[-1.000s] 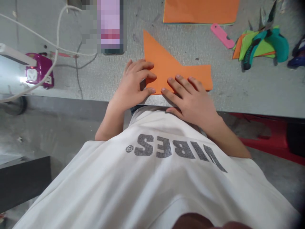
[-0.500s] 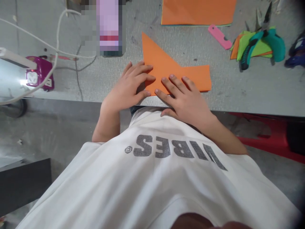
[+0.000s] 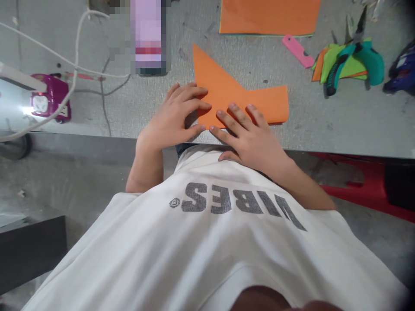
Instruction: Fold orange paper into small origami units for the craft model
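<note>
Since the paper (image 3: 227, 86) lies flat by the near edge of the desk (image 3: 129, 112), long axis left to right, I'd watch its pointy corner, which sticks out to the far left, beyond the fingers. My left hand (image 3: 173, 114) is on the left end, so it's way nearer that corner; my right hand (image 3: 259, 140) is over the near middle, square end to its right. Fingers on both are loosely spread, not pinching anything I can see.

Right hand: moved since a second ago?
Yes, slightly left. Judged against the orange stack, the right hand has its index fingertip now left of the stack's left edge, roughly level with it before.
</note>
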`<state>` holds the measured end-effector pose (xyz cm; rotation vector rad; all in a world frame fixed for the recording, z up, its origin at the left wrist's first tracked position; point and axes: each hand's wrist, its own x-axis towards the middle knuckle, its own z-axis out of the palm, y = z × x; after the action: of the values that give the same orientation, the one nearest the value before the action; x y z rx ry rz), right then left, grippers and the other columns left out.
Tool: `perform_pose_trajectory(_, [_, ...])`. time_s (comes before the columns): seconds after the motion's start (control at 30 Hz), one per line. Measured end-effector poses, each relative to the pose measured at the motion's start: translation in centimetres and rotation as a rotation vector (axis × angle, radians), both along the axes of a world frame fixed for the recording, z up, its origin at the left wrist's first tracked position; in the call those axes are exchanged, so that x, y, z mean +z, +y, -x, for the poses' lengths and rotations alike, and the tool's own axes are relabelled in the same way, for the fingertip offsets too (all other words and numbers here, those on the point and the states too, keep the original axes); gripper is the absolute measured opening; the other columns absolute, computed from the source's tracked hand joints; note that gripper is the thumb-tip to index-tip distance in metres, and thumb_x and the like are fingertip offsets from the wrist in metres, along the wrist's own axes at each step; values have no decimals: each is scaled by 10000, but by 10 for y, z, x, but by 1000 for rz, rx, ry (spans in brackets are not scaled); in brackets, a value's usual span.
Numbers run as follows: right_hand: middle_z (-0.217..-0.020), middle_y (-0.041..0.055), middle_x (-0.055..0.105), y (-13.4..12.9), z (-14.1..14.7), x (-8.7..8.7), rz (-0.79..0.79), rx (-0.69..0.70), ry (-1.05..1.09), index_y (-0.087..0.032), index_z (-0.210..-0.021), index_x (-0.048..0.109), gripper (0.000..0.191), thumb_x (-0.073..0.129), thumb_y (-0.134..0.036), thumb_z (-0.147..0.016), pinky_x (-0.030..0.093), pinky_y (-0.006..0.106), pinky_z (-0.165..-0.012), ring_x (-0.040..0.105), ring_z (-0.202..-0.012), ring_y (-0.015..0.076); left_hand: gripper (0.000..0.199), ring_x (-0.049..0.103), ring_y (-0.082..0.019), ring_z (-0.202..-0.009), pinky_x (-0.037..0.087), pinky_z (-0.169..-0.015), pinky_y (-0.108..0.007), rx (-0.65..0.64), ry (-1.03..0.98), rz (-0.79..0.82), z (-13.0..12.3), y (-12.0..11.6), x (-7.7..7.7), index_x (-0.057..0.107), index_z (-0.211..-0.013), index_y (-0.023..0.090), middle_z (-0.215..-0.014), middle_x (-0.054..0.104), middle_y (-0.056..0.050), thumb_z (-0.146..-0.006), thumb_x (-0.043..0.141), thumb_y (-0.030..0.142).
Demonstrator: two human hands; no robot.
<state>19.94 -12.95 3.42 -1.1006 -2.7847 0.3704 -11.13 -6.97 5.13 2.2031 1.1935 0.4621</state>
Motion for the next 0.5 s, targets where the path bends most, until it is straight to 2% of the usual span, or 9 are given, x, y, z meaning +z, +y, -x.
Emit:
perform_pose_trajectory(0.13, [-2055,133,375,0,-5,-3,-17,-4,36,-381,-1933,458,828,463,-811,-1226,247,896,-1470,282,-1912,517,424,514,-451,-1813,237,-1588,-750,0,11,-27,-2,-2,-2,840,-1384,423,-1753,730,-29,-992,862,583])
perform_pose_trajectory(0.27, [-2064,96,361,-1,-6,-4,-18,-32,26,-455,-1924,455,801,508,-814,-1210,242,824,-1507,290,-1916,477,426,509,-446,-1811,223,-1593,-748,34,6,-41,-6,-5,-4,828,-1393,422,-1730,737,-43,-1020,861,626])
perform_pose_trajectory(0.4, [-2051,148,378,-2,-10,-6,-67,-15,44,-396,-1938,442,832,475,-821,-1224,258,891,-1461,321,-1897,523,436,497,-446,-1817,220,-1595,-739,29,16,-31,-8,-5,-4,822,-1401,414,-1728,731,-55,-1022,873,624])
perform_pose_trajectory(0.5, [-2057,147,365,-1,-20,-6,-86,-25,25,-403,-1939,443,839,478,-836,-1221,248,899,-1454,322,-1893,536,426,505,-453,-1813,233,-1588,-740,22,33,-45,-7,-4,-4,823,-1400,409,-1748,713,-57,-1023,868,602])
